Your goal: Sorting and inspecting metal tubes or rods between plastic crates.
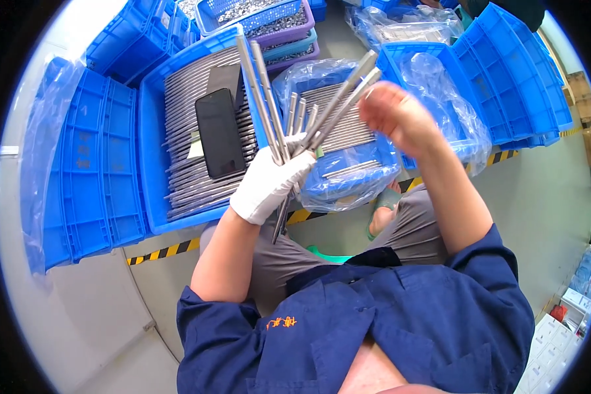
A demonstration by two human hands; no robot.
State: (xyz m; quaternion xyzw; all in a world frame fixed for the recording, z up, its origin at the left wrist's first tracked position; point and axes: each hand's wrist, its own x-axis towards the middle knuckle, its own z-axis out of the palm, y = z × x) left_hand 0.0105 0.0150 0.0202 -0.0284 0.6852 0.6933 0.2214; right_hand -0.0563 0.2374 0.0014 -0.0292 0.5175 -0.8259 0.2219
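My left hand, in a white glove, is closed around several grey metal rods. Their upper ends fan out above the glove, and dark lower ends poke out beneath it. My bare right hand is raised beside the tips of the right-leaning rods. Motion smears its fingers, so whether they touch a rod is unclear. To the left, a blue crate holds rows of similar rods, with a black phone lying on them. Beyond my hands, a smaller blue crate, lined with clear plastic, holds more rods.
At the right stands a blue crate with clear plastic film in it. Blue crates line the far left, and others the right. Baskets of small metal parts are stacked at the back. Yellow-black tape marks the floor.
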